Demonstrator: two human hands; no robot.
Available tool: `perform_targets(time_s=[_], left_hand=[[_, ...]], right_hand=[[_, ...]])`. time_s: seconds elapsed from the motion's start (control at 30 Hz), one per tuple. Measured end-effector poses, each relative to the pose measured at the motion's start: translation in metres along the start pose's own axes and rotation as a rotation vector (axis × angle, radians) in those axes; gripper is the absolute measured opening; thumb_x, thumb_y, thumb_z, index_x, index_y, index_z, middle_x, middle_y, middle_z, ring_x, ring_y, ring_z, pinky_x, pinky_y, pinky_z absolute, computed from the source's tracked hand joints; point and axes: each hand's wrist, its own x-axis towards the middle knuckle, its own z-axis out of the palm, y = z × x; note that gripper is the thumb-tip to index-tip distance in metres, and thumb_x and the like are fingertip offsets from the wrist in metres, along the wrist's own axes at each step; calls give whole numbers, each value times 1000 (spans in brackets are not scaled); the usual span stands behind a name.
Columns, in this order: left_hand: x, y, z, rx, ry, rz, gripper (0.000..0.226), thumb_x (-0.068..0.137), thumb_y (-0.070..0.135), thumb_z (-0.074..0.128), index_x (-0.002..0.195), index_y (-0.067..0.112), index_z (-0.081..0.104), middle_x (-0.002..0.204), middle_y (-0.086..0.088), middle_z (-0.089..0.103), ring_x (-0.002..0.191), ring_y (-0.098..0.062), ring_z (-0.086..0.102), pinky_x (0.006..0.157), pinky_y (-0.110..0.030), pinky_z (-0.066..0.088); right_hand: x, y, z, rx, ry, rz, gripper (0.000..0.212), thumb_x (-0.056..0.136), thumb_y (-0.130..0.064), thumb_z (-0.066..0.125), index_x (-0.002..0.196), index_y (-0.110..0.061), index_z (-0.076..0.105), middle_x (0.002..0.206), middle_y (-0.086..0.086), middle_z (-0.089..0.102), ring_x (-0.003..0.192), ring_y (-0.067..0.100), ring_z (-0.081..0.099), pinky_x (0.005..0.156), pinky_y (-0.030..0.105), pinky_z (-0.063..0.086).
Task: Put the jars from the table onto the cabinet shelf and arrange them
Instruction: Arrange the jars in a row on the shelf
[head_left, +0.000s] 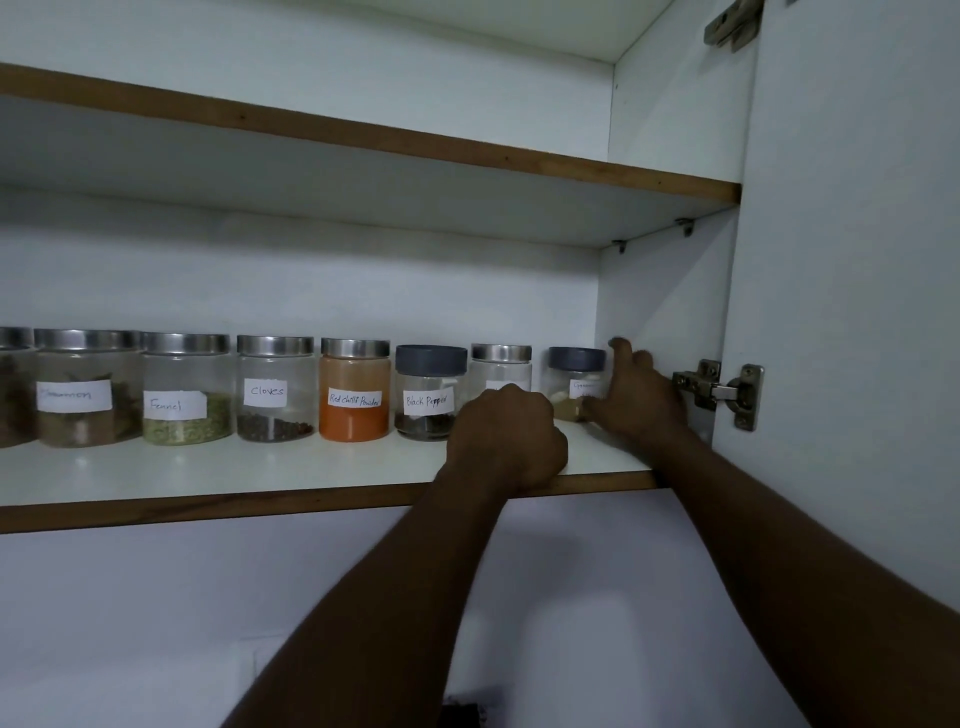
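Right hand (641, 402) at the row's end: fingers (605, 410) curl round the lower body of the grey-lidded jar (574, 364), thumb raised beside its lid. The jar stands upright on the cabinet shelf (260, 473), with the cabinet wall (660, 301) just beyond the fingers. Probably squaring it into line, label forward. Left hand (506, 434): fingers curled, hiding the lower half of the steel-lidded jar (501, 364); cannot tell whether they grip it. Left of those fingers stand the Black Pepper jar (427, 395) and the Red chilli Powder jar (355, 389), labels front. Judged: arranging stage, nearly finished.

A metal hinge (719, 391) joins the open white door (857, 234) to the cabinet's side wall (665, 291)
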Motion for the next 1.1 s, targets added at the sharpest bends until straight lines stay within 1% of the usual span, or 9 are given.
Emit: perform_targets(time_s=[0.17, 0.23, 0.3, 0.43, 0.57, 0.67, 0.8, 1.0, 1.1], left_hand=[[-7, -12, -9, -87, 47, -227, 30, 88, 39, 62, 101, 14, 75, 93, -5, 72, 79, -21, 63, 65, -30, 47], [-9, -23, -11, -89, 27, -292, 31, 88, 38, 67, 107, 13, 73, 99, -5, 73, 84, -21, 65, 70, -32, 51], [-9, -31, -12, -108, -2, -315, 30, 89, 34, 69, 109, 12, 72, 102, -7, 73, 92, -23, 68, 79, -35, 57], [-9, -32, -11, -108, -21, -330, 27, 89, 31, 70, 109, 13, 71, 101, -6, 72, 92, -22, 68, 81, -37, 58], [-10, -30, -10, -89, -27, -342, 26, 88, 30, 71, 108, 14, 70, 102, -6, 71, 91, -22, 67, 80, -37, 57], [-8, -29, -10, -59, -61, -333, 29, 89, 32, 69, 112, 14, 68, 107, -6, 70, 96, -23, 66, 80, -37, 54], [-7, -31, -6, -20, -55, -305, 29, 92, 32, 66, 114, 14, 67, 109, -6, 70, 99, -23, 66, 76, -35, 51], [-5, -33, -2, -10, -40, -276, 24, 94, 32, 62, 108, 14, 69, 103, -6, 71, 95, -23, 67, 78, -36, 54], [-5, -34, -1, 5, -49, -253, 24, 95, 32, 60, 108, 14, 69, 101, -5, 71, 93, -22, 67, 75, -35, 52]], right_hand=[[-27, -7, -6, -71, -250, -53, 45, 83, -57, 69, 113, -25, 60, 115, 4, 68, 105, 27, 64, 79, 32, 49], [-36, -14, -8, 33, -276, -117, 25, 85, -53, 71, 89, -29, 64, 104, -6, 70, 100, 19, 64, 77, 29, 46], [-40, -20, -10, 115, -282, -135, 20, 84, -49, 74, 84, -33, 63, 100, -11, 70, 98, 15, 64, 78, 28, 47], [-43, -32, -6, 265, -241, -98, 53, 77, -45, 84, 120, -27, 59, 113, -9, 68, 102, 12, 63, 90, 30, 51], [-41, -51, -7, 458, -116, -83, 83, 74, -44, 87, 143, -26, 44, 129, -4, 58, 110, 16, 59, 88, 33, 53], [-36, -66, -4, 503, -60, -92, 93, 76, -42, 86, 152, -26, 35, 150, 2, 48, 129, 23, 52, 100, 47, 53], [-30, -81, 11, 482, -51, -157, 106, 77, -43, 86, 159, -27, 21, 163, 3, 32, 138, 26, 47, 112, 45, 43], [-24, -89, 29, 376, -40, -207, 111, 74, -40, 85, 159, -33, 15, 154, 9, 39, 123, 28, 57, 91, 36, 49], [-21, -87, 30, 326, -61, -219, 107, 74, -40, 86, 157, -33, 19, 150, 11, 44, 123, 30, 57, 93, 38, 50]])
